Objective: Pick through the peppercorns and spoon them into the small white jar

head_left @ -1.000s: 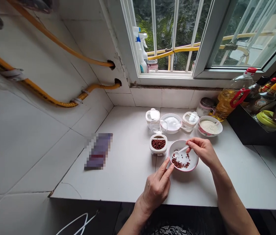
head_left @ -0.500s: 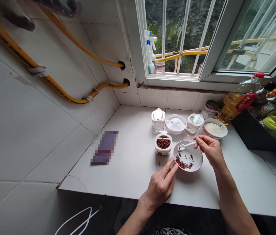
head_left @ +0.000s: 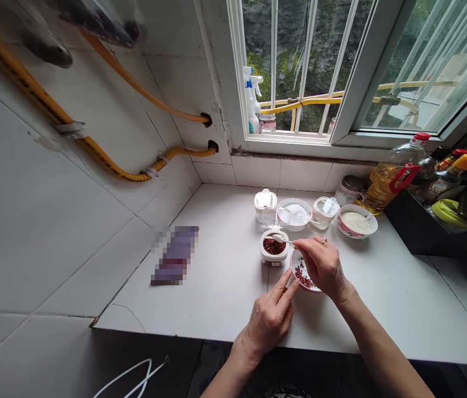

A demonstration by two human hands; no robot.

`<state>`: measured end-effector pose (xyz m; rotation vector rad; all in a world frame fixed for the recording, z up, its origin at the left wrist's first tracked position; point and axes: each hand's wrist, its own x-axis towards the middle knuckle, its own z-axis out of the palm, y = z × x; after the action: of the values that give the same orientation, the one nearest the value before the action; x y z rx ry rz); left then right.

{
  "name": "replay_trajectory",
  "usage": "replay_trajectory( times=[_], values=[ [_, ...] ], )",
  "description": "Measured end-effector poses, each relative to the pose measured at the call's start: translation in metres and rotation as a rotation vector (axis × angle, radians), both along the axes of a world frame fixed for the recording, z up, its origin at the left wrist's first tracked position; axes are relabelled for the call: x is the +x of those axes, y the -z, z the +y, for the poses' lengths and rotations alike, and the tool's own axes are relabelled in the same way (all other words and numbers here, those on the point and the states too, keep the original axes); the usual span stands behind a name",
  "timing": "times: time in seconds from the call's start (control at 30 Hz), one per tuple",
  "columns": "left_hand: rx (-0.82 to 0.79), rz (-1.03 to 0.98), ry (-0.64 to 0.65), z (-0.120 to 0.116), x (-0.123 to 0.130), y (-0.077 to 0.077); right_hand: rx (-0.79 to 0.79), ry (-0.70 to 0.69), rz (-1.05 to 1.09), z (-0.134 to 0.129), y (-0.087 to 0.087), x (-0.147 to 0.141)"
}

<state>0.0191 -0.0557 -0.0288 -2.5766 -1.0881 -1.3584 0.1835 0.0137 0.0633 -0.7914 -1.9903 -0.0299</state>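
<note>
My right hand [head_left: 322, 265] pinches the handle of a small white spoon [head_left: 283, 240]. The spoon's tip is at the mouth of a square clear jar [head_left: 274, 261] with a white rim and a flipped-up clear lid. Reddish-brown peppercorns [head_left: 273, 247] fill the jar. Just right of it sits a small white bowl [head_left: 296, 258] with a pink rim, partly hidden under my right hand. Scattered peppercorns [head_left: 304, 278] lie in this bowl. My left hand [head_left: 272, 312] has its first two fingers stretched against the bowl's left rim, steadying it; the other fingers are curled.
Behind stand a lidded white jar [head_left: 265, 205], a bowl of white powder [head_left: 295, 214], another clear-lidded jar [head_left: 325, 211] and a bowl of pale grains [head_left: 356, 222]. An oil bottle [head_left: 386, 179] and a black box [head_left: 407, 224] of bottles are at right. A pixelated purple packet [head_left: 175, 257] lies left.
My right hand has moved left with the spoon, from above the bowl to the peppercorn jar's mouth. My left hand stays at the bowl's rim. The view has shifted slightly.
</note>
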Motion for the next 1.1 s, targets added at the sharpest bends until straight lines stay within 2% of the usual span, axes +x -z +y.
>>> replay_trajectory(
  times=[0.1, 0.2, 0.33, 0.53, 0.63, 0.73, 0.8, 0.93, 1.1],
  values=[
    [0.002, -0.008, 0.004, 0.0, 0.0, -0.002, -0.013, 0.081, 0.041, 0.001, -0.004, 0.013],
    [-0.006, -0.02, 0.004, 0.0, -0.001, -0.003, -0.192, 0.192, 0.078, 0.002, -0.01, 0.035],
    [-0.014, -0.025, 0.011, 0.0, -0.001, -0.004, -0.484, 0.212, -0.153, 0.0, -0.013, 0.064],
    [-0.031, -0.037, 0.027, -0.002, -0.003, -0.007, -0.607, 0.365, -0.398, -0.009, -0.015, 0.078],
    [-0.045, -0.037, 0.032, -0.003, -0.004, -0.008, -0.738, 0.326, -0.439, -0.012, -0.017, 0.072],
    [-0.06, -0.038, 0.035, -0.004, -0.005, -0.008, -0.841, 0.225, -0.366, -0.013, -0.018, 0.062],
    [-0.071, -0.036, 0.036, -0.004, -0.005, -0.007, -0.853, 0.176, -0.29, -0.013, -0.017, 0.057],
    [-0.083, -0.047, 0.036, -0.004, -0.006, -0.006, -0.773, 0.198, -0.161, -0.01, -0.014, 0.058],
    [-0.086, -0.048, 0.034, -0.004, -0.005, -0.007, -0.767, 0.167, -0.114, -0.008, -0.011, 0.061]
  ],
)
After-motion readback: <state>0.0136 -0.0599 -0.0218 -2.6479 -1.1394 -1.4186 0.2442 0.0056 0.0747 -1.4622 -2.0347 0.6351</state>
